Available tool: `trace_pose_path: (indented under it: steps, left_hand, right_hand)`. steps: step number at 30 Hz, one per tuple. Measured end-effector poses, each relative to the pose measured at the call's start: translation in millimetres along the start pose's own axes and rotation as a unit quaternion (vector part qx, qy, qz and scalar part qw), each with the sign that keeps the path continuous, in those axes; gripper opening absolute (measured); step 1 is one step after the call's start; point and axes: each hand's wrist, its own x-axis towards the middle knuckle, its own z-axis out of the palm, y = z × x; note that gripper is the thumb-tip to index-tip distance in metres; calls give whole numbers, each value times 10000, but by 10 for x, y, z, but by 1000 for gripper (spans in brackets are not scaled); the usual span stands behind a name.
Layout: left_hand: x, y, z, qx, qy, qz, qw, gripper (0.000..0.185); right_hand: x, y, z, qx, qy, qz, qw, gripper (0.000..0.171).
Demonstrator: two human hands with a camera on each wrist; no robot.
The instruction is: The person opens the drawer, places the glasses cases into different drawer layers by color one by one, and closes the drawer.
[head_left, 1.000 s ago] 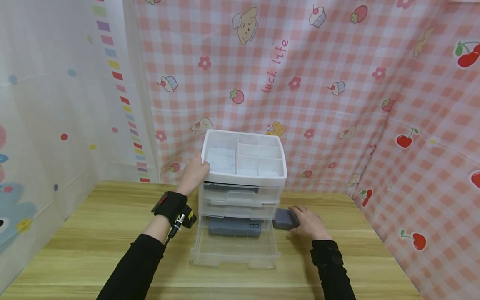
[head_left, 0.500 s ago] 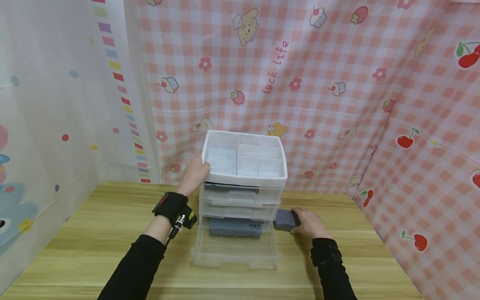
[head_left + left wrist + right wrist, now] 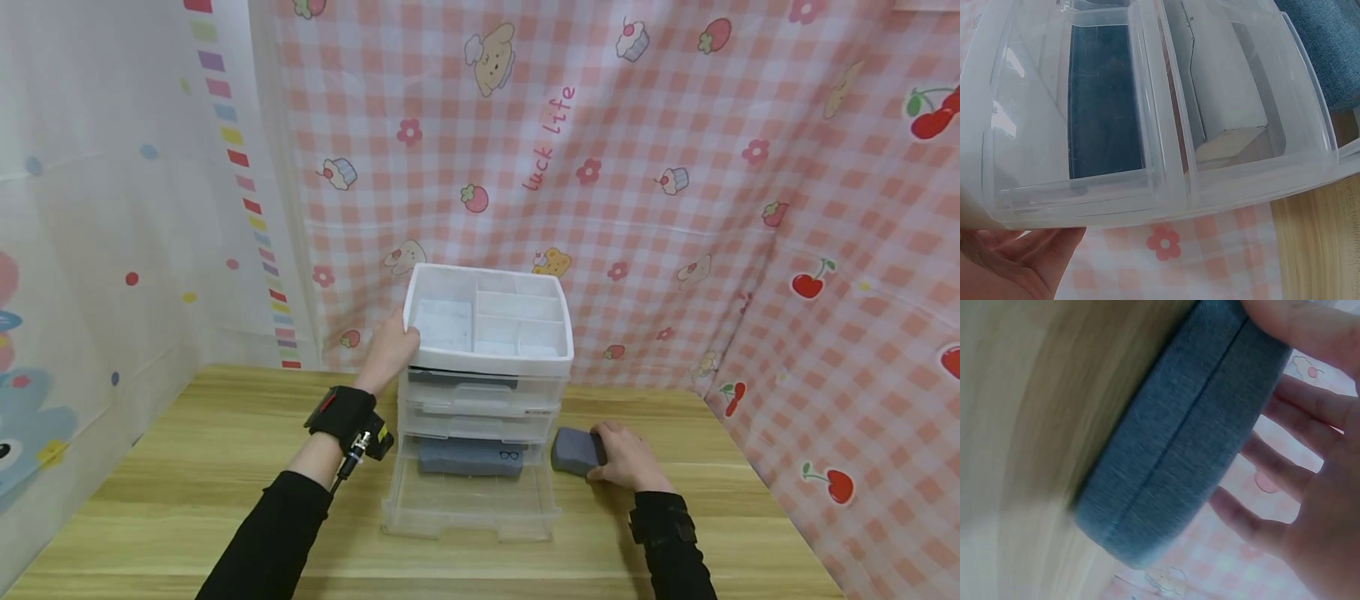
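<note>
A small plastic drawer unit with a white divided top tray stands on the table. My left hand grips the tray's left edge; in the left wrist view only part of that hand shows. The clear bottom drawer is pulled out, and a blue-grey glasses case with a glasses print lies at its back. Right of the unit, my right hand holds a second grey fabric case between thumb and fingers. Up close, this case has a dark seam along its side.
Through the pushed-in upper drawers, a dark flat item and a white box are visible. Wooden table surrounds the unit. A pink checked cloth hangs behind and to the right.
My right hand has drawn the grey case slightly toward me and rightward, away from the drawer unit. The left hand keeps its hold on the tray edge.
</note>
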Motion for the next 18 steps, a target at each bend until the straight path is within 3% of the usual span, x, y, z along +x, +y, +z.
trace_pose_path:
  steps: [9,18]
  left_hand:
    - [2,-10,12,-138,-3,-4,9999,47]
    - [5,-6,10,-46,20,30,10000,47]
  right_hand:
    - [-183,-72,-127,-278,168,-125,9994,64]
    - [-367,-294,-456,-487,267,-213,9982,63]
